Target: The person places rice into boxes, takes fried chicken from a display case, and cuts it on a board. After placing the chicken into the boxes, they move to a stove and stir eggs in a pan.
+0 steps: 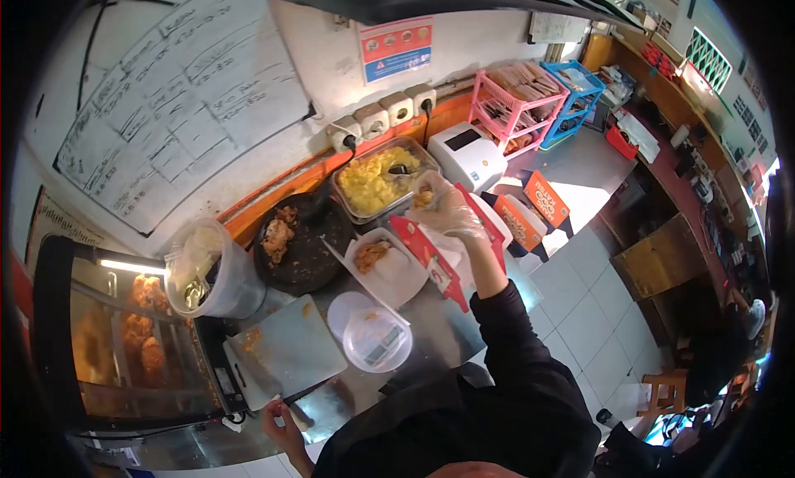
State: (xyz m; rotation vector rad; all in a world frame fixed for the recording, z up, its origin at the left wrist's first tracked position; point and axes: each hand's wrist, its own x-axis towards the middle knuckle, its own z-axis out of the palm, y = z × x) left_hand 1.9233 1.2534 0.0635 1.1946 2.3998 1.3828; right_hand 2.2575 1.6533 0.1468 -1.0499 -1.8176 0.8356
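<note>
My right hand point(454, 214), in a clear plastic glove, is over the red-sided paper boxes point(428, 258), beside the tub. Its fingers are closed round a little yellow food point(425, 198) that looks like scrambled egg. A clear tub point(338, 188) of the same yellow food point(373, 180), with a dark spoon point(399, 170), stands behind. An open white-lined box point(397, 283) holds rice and a piece of fried chicken point(372, 256). My bare left hand point(283, 428) is low at the counter's front edge, near the cutting board point(290, 345), fingers loosely bent and apart.
A stone mortar point(310, 267) with fried chicken, a clear bucket point(240, 283) and a kitchen scale point(381, 350) stand on the steel counter. A lit display warmer point(141, 337) is at left. Further right are a white printer point(468, 155), printed orange boxes point(522, 217) and pink and blue racks point(517, 113).
</note>
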